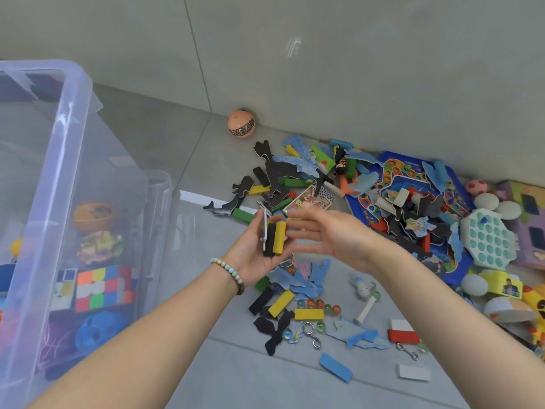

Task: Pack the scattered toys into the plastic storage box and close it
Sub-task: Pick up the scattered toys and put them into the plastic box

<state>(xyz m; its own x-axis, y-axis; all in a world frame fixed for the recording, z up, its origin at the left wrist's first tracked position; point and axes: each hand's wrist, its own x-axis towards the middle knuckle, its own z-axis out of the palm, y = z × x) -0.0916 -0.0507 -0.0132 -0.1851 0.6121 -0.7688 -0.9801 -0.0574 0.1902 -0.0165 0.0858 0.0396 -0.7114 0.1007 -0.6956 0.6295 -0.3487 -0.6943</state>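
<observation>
My left hand [253, 255], palm up with a bead bracelet at the wrist, holds a small stack of blocks [275, 238]: one yellow, one black, with a thin white piece beside them. My right hand [333, 234] hovers just right of the stack, fingers straight and blurred, holding nothing. The clear plastic storage box [67, 160] stands open at the left; through its wall show a colourful cube [104, 286], balls and other toys. Scattered toys cover the floor ahead and to the right: wooden blocks, foam fish cut-outs, marbles [318, 305].
An orange ball [241, 123] lies by the wall. A blue game board [407, 184] sits under a heap of pieces at the right, beside a pop-it toy [488, 242], white eggs and a purple box. Metal hooks and a blue block lie near the front.
</observation>
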